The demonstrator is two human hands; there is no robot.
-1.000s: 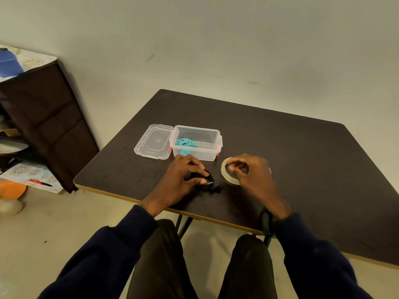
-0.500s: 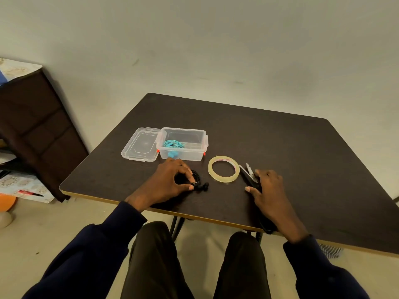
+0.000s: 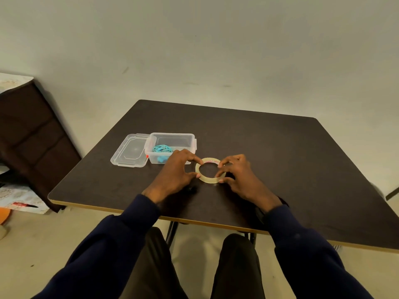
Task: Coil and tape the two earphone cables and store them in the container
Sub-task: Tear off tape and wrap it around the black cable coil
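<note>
On the tabletop [image 3: 280,158] beside the container [image 3: 172,134] holding the teal earphone coil [image 3: 163,148], left hand [image 3: 174,170] and right hand [image 3: 239,174] pinch the tape roll [image 3: 207,179] by its rim, black earphones [image 3: 192,188] peeking from under the left hand, so next, seemingly, comes peeling a strip.

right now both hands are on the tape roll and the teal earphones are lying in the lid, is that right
Not quite. The head view shows the teal earphones inside the clear container, not in the lid, which lies beside it. The rest is right: the left hand and right hand are both on the tape roll.
</note>
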